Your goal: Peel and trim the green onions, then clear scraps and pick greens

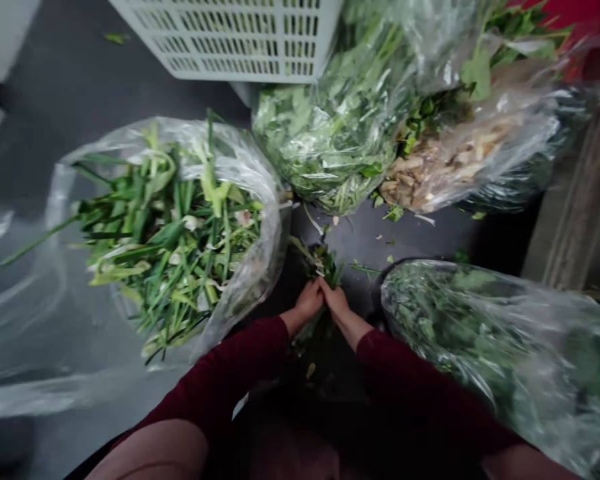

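The fingers of the left hand point(309, 301) and right hand point(335, 301), meeting at lower centre, appear curled around a dark-green leafy bunch point(335, 272), though dimness and blur hide the exact grip. That bunch is still in hand, handling unfinished; loose green scraps point(366, 268) remain on the smooth dark-grey floor point(357, 233) just beyond. At lower right, a clear plastic bag point(485, 283) already holds leafy greens; at left, a wide-mouthed clear plastic sack point(275, 223) is heaped with cut green stalks point(165, 233). Farther off, upper centre, stand a bulging transparent bag of greens point(325, 143) and a white slotted plastic basket point(245, 70).
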Demonstrator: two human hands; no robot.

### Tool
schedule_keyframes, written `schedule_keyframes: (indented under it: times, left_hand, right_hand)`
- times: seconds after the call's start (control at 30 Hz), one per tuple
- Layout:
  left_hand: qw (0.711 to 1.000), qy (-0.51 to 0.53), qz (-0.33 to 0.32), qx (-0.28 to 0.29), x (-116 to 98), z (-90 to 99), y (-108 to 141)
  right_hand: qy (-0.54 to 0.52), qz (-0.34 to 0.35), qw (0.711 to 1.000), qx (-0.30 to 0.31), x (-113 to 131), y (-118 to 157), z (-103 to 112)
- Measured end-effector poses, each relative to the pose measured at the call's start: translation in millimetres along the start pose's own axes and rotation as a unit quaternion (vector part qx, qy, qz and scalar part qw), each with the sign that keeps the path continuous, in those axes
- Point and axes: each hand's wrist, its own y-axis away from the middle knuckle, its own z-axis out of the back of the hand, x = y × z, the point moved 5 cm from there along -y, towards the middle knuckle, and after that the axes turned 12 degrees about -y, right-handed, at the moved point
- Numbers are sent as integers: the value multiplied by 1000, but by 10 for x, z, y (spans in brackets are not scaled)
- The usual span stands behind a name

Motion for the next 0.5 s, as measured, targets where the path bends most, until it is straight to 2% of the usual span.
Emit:
schedule_keyframes:
  times: [0.07,0.13,0.2,0.27,0.37,0.43,0.5]
  left_hand:
    - [1000,5,3,-17,-92,-28,290]
    - [999,21,-18,-37,-281,73,622]
    - [996,31,-47,-73,-526,329,1005]
    - [989,21,-75,-127,-755,703,1433]
    - [976,-14,-82,-202,-898,1328,2045]
    - [971,-1,-60,-230,-802,1746,2335]
    - [964,61,-39,-256,-590,2175,2504]
  right_hand:
    - [18,15,1000,-9,83,242,133]
    - [25,41,999,2,319,531,190]
    - [5,76,997,26,671,869,155]
    - [-33,99,993,63,1043,1232,8]
    - [-92,71,980,162,1452,1729,-505]
    - [-106,18,968,229,1603,1979,-1026]
    - [-100,-30,958,267,1707,2138,-1587]
